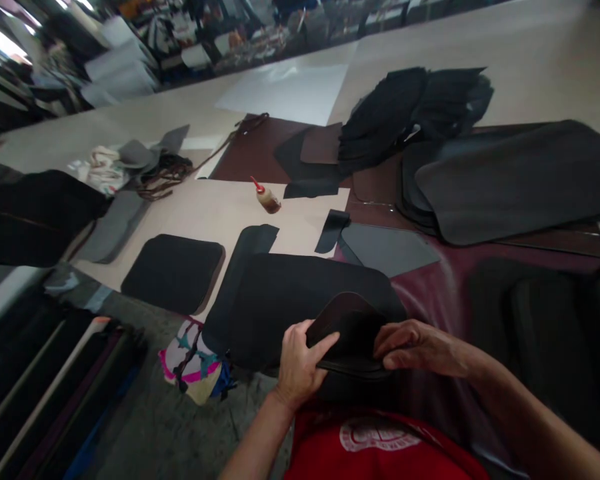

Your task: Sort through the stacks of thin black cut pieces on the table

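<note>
Our left hand (300,360) clasps the dark piece (349,327); our right hand (417,348) pinches its edge, presumably to keep layers parted. The bottle (269,200) sits at eleven o'clock, clear of both.

I look from the wearer's head, forward and down over the table (540,60). The left hand (303,367) and right hand (415,347) show close in, low in my view, with the shirt (380,457) just beneath. My frame leans: the table's far edge slopes upward to the right.
</note>
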`<state>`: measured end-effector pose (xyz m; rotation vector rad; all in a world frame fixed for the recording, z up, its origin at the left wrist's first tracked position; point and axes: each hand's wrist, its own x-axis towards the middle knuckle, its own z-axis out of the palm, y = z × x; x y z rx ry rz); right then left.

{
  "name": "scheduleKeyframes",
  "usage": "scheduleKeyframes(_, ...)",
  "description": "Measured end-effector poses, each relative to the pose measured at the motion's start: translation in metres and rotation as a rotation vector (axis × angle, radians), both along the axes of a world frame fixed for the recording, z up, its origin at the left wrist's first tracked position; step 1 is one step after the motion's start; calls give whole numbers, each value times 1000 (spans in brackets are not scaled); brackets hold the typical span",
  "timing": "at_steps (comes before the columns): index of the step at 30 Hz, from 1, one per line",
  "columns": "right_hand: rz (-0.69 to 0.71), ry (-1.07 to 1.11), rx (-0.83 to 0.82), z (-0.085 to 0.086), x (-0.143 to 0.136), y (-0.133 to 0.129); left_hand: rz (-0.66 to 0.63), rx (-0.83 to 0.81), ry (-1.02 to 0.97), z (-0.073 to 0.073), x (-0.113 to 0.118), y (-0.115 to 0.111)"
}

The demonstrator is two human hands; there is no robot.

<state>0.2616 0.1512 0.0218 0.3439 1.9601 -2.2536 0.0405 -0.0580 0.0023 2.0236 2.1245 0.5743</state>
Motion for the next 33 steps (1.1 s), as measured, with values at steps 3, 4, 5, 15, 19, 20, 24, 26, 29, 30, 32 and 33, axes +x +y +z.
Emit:
scheduleKeyframes(3,3,1,-8,-3,0,1,0,5,16,0,0,1)
scheduleKeyframes(4,2,2,-10,-3,0,2,2,0,16,0,0,1)
scheduleKeyframes(5,4,4,-12,-3,0,2,-1,-2,16,-1,-1,1)
scheduleKeyframes(15,2,12,-10,-2,1,1,1,0,2,1,-1,2)
scheduleKeyframes(19,-19,18,1,0,1,-2,-3,3,10,0,-1,3)
scheduleKeyframes(20,-19,23,15,1,1,-2,-1,-3,7,-1,-2,2)
scheduleKeyframes(24,4,59,118,4,2,-4,5,-26,-2,-3,-2,1)
scheduleKeyframes(26,19,66,173,5,2,-4,7,-24,-3,-3,-2,1)
scheduleKeyframes(29,44,71,233,9,2,-5,8,-14,-3,-3,-2,2)
scheduleKeyframes(30,49,71,249,10,2,-5,8,-10,-3,-3,-2,2)
scheduleKeyframes(32,50,69,280,12,2,-6,11,-18,-9,-4,-2,3)
scheduleKeyframes(33,48,66,291,13,2,-6,9,-25,-15,-4,-2,3)
